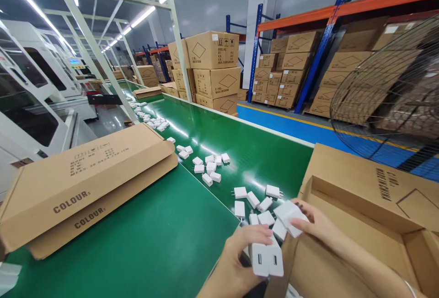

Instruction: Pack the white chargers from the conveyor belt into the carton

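Note:
Two white USB charger plugs [266, 259] are held side by side in my left hand [236, 257], their USB ports facing me. My right hand [317, 224] grips white charger plugs [288, 213] between thumb and fingers, just beyond the left hand; how many is unclear. Close to both hands, several loose chargers [253, 199] lie on the green conveyor belt [267, 151], some with metal prongs showing. Below the hands an open cardboard box [363, 215] stands at the right, and part of its inside is hidden by my right arm.
Folded cardboard boxes [89, 174] lie on the green table at the left. More chargers [209, 165] trail far along the belt. Stacked cartons [216, 69] stand behind the belt. A large fan [387, 92] is at the right, before racks. White machines [34, 73] line the left.

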Action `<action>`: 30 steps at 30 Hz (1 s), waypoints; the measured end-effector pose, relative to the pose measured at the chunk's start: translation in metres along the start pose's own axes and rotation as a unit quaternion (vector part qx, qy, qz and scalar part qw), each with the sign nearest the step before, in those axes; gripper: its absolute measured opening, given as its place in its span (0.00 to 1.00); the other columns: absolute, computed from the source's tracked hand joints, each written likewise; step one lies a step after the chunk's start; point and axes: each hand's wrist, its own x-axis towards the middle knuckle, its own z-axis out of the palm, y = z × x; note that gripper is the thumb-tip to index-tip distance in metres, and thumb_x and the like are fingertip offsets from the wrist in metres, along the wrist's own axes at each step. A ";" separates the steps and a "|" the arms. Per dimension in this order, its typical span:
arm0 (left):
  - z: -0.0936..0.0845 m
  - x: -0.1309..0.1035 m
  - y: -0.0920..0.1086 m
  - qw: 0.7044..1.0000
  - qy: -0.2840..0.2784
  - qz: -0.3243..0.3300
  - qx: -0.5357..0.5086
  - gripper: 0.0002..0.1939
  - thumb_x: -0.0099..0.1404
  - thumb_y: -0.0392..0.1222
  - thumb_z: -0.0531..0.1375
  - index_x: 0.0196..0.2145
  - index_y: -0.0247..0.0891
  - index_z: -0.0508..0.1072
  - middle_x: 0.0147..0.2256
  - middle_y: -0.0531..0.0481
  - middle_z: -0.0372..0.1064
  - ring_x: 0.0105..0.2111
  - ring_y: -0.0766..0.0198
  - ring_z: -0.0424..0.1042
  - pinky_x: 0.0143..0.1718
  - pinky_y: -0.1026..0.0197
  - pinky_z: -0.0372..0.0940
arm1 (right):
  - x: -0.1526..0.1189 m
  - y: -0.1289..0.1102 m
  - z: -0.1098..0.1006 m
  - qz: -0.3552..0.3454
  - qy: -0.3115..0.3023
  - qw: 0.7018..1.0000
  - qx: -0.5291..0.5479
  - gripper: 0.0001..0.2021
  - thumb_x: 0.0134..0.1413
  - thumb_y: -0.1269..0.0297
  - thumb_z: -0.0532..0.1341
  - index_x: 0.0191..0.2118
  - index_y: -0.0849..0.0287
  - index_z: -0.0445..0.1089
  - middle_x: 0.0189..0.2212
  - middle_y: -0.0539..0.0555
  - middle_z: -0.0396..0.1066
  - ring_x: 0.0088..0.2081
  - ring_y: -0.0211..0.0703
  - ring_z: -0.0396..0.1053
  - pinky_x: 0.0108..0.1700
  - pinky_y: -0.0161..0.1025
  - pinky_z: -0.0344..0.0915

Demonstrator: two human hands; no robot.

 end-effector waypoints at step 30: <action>0.087 0.056 -0.009 0.743 -0.402 0.059 0.533 0.13 0.52 0.36 0.60 0.37 0.34 0.68 0.36 0.40 0.69 0.38 0.53 0.68 0.39 0.55 0.58 | -0.115 0.104 -0.023 0.094 0.026 0.987 -0.132 0.16 0.45 0.51 0.60 0.34 0.59 0.70 0.30 0.53 0.73 0.34 0.47 0.69 0.37 0.35 0.65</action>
